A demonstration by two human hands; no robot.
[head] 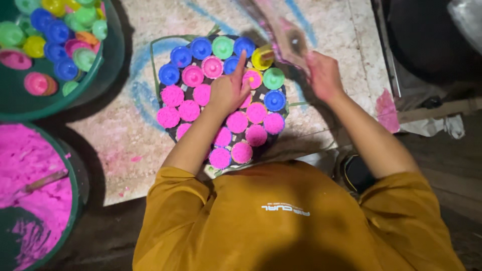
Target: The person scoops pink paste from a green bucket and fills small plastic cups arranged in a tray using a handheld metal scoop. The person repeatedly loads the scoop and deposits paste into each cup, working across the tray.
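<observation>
Your work sits on a stained, pale board [150,150] on the floor, with two big green tubs at its left edge: the upper tub [108,65] holds loose coloured caps, the lower tub [75,195] holds pink powder with a stick lying in it. Near the far middle of the board is a dark round tray [281,93] packed with small cups [236,122]. The near rows are heaped with pink powder; the far rows are mostly capped in blue, green and yellow.

The main risk, as I judge it, is your left forearm, which crosses low over the filled, uncapped near rows: a dip or sideways drag would flatten those heaps and spill powder between the cups. Pressing too hard with one finger could also tip a cup against its neighbours.

Your left hand [227,90] reaches in from the near edge, fist loosely curled, index finger pointing onto the pink-capped cup [252,79] in the far right part of the tray. Your right hand [324,75] hovers just beyond the tray's right edge, closed round a blurred, powder-stained bag [288,37] tilted toward the yellow cup [262,57].
</observation>
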